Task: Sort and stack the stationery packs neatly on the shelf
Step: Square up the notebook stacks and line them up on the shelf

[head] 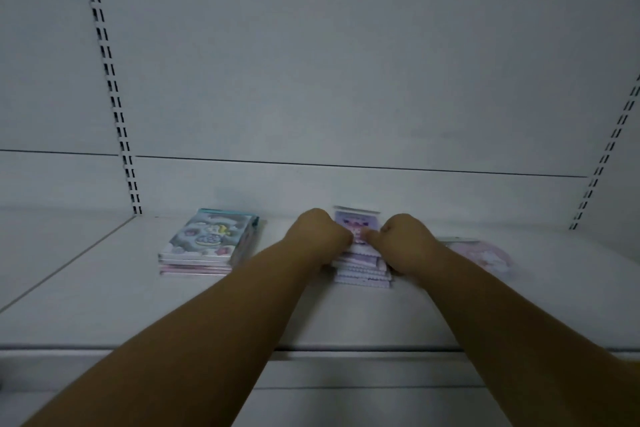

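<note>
A stack of purple stationery packs (360, 267) lies in the middle of the white shelf (138, 305), near the back wall. My left hand (317, 234) grips its left side with curled fingers. My right hand (403, 239) grips its right side the same way. The top purple pack (356, 222) shows between both hands. A second stack of blue and pink packs (207, 243) sits to the left, apart from my hands. A single pale pink pack (485, 255) lies flat to the right, partly hidden behind my right forearm.
The white back panel (346, 80) rises straight behind the packs, with slotted uprights at the left (114, 107) and right (606, 156). The shelf's front edge (346, 350) runs under my forearms.
</note>
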